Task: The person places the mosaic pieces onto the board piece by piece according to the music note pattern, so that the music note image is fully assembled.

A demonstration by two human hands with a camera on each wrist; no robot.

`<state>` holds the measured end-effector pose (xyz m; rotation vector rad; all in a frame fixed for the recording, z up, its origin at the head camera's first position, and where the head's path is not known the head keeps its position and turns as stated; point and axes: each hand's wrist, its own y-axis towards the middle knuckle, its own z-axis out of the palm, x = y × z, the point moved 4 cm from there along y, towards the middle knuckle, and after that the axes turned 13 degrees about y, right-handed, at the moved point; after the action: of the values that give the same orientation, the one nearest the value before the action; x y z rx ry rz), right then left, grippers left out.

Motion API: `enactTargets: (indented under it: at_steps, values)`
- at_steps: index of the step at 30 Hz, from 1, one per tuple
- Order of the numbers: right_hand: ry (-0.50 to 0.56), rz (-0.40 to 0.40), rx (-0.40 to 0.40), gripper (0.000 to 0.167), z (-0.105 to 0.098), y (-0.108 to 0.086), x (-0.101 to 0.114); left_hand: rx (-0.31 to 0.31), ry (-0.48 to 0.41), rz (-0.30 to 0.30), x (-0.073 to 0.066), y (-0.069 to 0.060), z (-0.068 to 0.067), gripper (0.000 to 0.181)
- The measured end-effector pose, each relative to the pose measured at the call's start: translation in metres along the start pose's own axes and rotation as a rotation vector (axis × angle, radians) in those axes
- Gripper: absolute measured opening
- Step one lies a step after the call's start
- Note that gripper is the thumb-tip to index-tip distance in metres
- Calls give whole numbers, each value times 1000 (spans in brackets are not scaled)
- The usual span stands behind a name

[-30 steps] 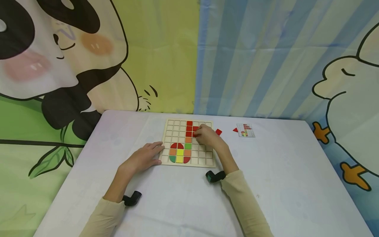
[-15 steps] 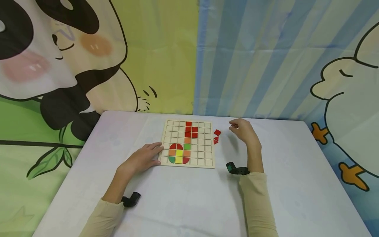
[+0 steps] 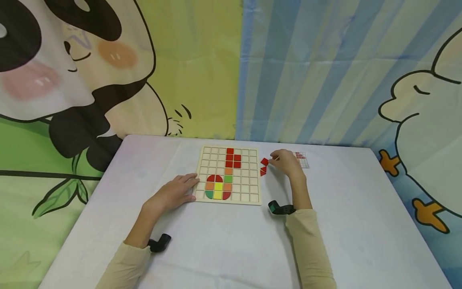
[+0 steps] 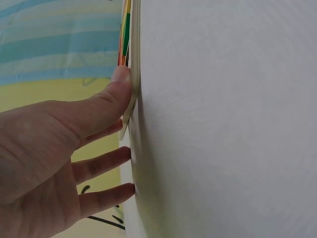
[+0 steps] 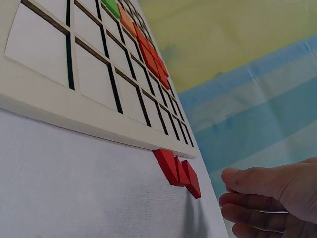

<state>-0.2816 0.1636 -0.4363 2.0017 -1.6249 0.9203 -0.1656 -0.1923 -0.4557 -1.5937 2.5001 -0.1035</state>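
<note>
In the head view, a wooden grid board [image 3: 246, 196] lies on the table with red, orange, yellow and green pieces set in several cells. My left hand [image 3: 177, 190] rests at the board's left edge. In the left wrist view its thumb [image 4: 111, 94] lies along the rim and the fingers are spread. My right hand [image 3: 286, 161] is just right of a loose red square [image 3: 264, 161] and two red triangles [image 3: 263, 171]. The right wrist view shows its fingers [image 5: 252, 201] loosely bent, apart from the red pieces, with nothing visible between them.
A small printed card [image 3: 302, 159] with a coloured grid pattern lies right of my right hand, partly covered by it. White cloth covers the table [image 3: 216, 245]. A printed curtain [image 3: 202, 72] hangs behind the far edge. Each wrist wears a black camera [image 3: 160, 243].
My right hand has left the red squares on the board, swung right over the card, then come back left beside the loose red pieces. The left hand stays in place.
</note>
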Motion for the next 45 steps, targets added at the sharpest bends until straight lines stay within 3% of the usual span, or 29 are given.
enactTargets:
  at_steps: [7, 17, 32, 35, 45]
  values:
    - [19, 54, -7, 34, 10, 2, 2, 10, 1, -2, 0, -1, 0, 65]
    - [-67, 34, 16, 28, 25, 9, 3, 6, -13, 1, 0, 0, 1, 65]
    - [-77, 51, -52, 25, 27, 13, 3, -1, -19, -2, 1, -1, 1, 65]
    - [-50, 58, -68, 28, 26, 13, 0, -1, -22, -8, 0, -1, 1, 65]
    - [194, 41, -127, 34, 2, 5, -1, 8, -21, -17, -1, -1, -1, 65]
